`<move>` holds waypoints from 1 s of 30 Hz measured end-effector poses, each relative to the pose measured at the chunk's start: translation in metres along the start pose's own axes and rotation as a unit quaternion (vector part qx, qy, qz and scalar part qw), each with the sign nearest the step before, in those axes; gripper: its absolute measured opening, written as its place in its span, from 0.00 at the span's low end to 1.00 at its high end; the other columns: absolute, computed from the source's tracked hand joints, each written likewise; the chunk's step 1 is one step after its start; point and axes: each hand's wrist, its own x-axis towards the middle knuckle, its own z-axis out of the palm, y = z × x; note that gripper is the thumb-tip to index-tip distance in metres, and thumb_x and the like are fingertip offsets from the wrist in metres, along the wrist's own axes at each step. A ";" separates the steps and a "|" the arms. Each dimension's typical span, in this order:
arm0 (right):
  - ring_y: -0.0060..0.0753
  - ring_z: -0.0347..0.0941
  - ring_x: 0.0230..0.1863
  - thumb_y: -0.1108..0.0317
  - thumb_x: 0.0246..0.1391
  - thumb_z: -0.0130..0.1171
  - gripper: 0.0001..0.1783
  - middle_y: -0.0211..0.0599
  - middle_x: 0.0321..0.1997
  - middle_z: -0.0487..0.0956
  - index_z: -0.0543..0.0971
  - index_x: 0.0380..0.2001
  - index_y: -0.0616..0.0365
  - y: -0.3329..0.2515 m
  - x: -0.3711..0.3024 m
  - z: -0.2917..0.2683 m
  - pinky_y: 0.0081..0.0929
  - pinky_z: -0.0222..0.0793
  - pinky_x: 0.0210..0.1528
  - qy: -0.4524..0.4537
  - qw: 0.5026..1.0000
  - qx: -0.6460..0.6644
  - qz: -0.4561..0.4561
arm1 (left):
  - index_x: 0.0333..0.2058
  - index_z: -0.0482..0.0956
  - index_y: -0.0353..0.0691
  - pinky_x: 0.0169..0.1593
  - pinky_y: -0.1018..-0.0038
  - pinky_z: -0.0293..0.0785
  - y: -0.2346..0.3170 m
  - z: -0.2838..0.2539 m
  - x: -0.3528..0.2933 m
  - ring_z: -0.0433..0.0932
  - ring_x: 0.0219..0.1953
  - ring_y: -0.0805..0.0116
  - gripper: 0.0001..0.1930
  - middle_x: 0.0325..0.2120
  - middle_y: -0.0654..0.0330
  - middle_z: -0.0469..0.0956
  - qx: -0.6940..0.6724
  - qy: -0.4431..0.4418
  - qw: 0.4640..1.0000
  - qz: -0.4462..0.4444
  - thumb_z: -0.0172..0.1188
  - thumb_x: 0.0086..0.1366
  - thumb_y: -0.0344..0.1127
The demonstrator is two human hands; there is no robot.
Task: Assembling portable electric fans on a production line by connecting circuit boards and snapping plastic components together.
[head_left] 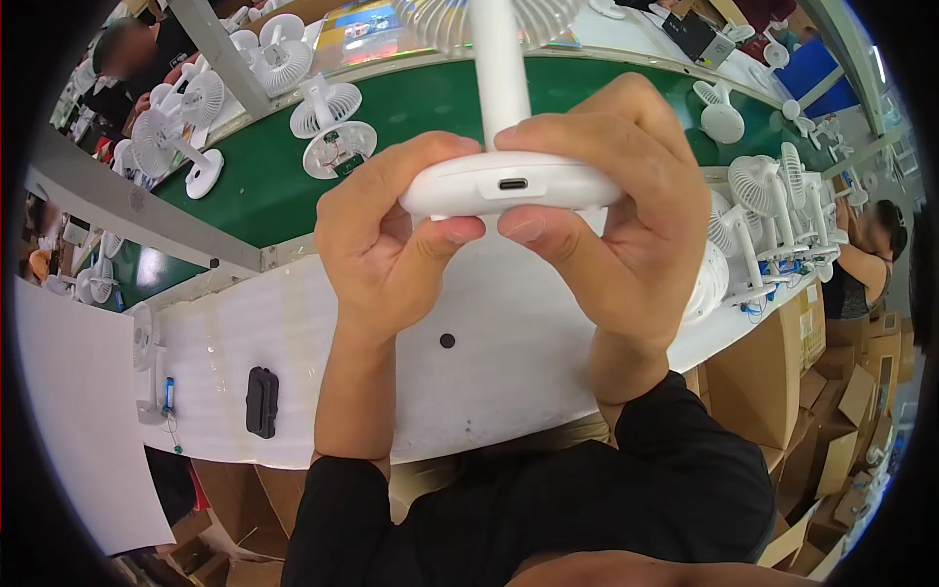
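Gripping white fan [501, 103] by its base [511, 200] | left hand [370, 249]: fingers clamped round 9 o'clock side | right hand [648, 215]: fingers clamped round 3 o'clock side

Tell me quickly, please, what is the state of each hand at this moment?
Left hand: closed on the left side of the fan base.
Right hand: closed on its right side.
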 end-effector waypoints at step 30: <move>0.31 0.68 0.55 0.68 0.57 0.64 0.38 0.50 0.61 0.70 0.61 0.68 0.64 0.006 -0.017 0.093 0.19 0.63 0.57 -0.150 0.711 0.611 0.314 | 0.34 0.73 0.39 0.29 0.79 0.64 0.010 -0.037 0.021 0.66 0.17 0.71 0.22 0.16 0.61 0.71 -0.011 0.263 0.952 0.155 0.32 0.76 0.45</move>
